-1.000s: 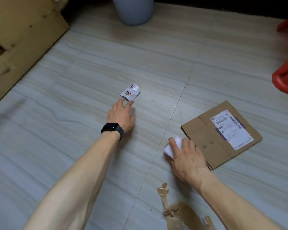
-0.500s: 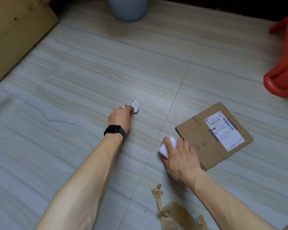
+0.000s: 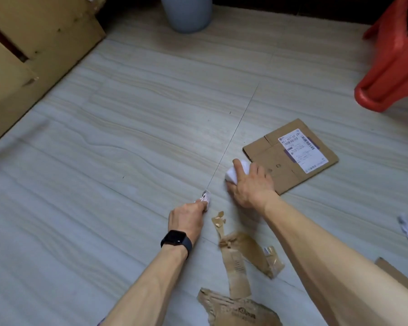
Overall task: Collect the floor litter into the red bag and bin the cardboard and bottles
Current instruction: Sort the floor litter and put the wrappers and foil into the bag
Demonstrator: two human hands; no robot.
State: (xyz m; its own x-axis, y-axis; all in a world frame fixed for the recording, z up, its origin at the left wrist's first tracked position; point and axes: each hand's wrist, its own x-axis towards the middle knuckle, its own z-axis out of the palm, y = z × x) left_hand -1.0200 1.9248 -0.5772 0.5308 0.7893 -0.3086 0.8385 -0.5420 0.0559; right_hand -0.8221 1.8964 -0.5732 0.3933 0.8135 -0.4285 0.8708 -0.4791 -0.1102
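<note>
Printed paper scrap [image 3: 206, 199], one, pinched at the fingertips of the left hand [image 3: 186, 218] low over the tiled floor [image 3: 127, 149]; white paper wad [image 3: 236, 171], one, clasped by the right hand [image 3: 251, 184]'s curled fingers, just beside the flat labelled cardboard [image 3: 290, 158].

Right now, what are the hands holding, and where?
Left hand pinches a printed white paper scrap by its near end; right hand grips a crumpled white paper wad from above.
</note>
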